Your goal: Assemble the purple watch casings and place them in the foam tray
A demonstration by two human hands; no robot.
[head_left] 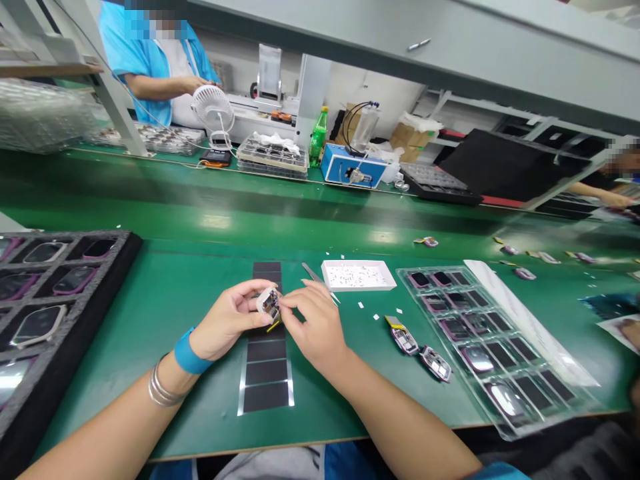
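Note:
My left hand [233, 310] is closed around a small watch case [269, 303], tilted so its exposed inner parts face my right hand. A yellow-edged flex strip [273, 327] hangs below the case. With thumb and forefinger pinched at the case's right edge, my right hand [315, 320] hides whatever lies between its fingertips. Metal tweezers [311, 271] show just beyond that hand; I cannot tell whether it holds them or they lie on the bench. Under both hands runs a strip of dark rectangular pads [267, 372] on clear film.
A white box [359, 275] of tiny pieces stands beyond my right hand. Two opened watch cases [420, 350] lie right of it, beside a clear tray [480, 347] of watches. A foam tray [65, 287] stands left. Across the bench are a co-worker [165, 73] and a fan [214, 110].

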